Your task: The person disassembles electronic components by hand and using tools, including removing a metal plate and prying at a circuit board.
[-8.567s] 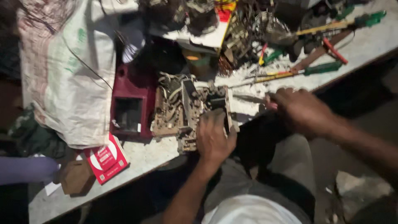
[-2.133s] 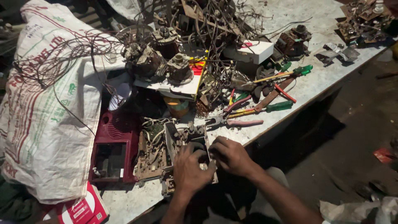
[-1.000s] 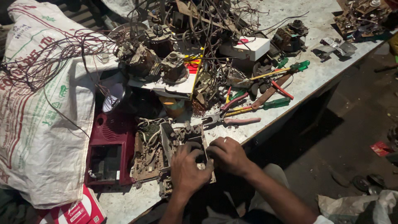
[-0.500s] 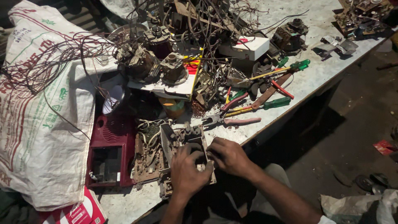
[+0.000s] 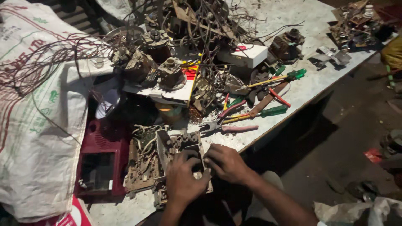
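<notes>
1. Barely anything has shifted since half a second back: both hands sit on the same spot, low and centre in the frame, and the tools above them lie where they were.
2. Left hand (image 5: 182, 184) is curled over the dusty brown circuit-board chassis with tangled pale wires (image 5: 167, 165), fingers closed around its near edge. Right hand (image 5: 228, 163) presses in from the right, fingers bent and pinching at something small in the middle. What exactly it pinches is hidden, so can't tell.
3. That chassis lies at the near edge of the scratched grey metal workbench (image 5: 310, 79), just beside the dark red plastic casing with a square window (image 5: 100, 167) to its left.
4. Risk, as I see it: the chassis hangs close to the bench edge, so a hard tug could slide it off onto the lap.
5. Loose wires could snag the fingers or rip away with a yank.
6. Pink-handled pliers (image 5: 228, 127) sit just above the right hand, and an elbow swing could knock them, or the green-handled screwdriver (image 5: 261, 114), off the bench.
7. Light is poor down there too, so sharp solder points are easy to miss.
</notes>
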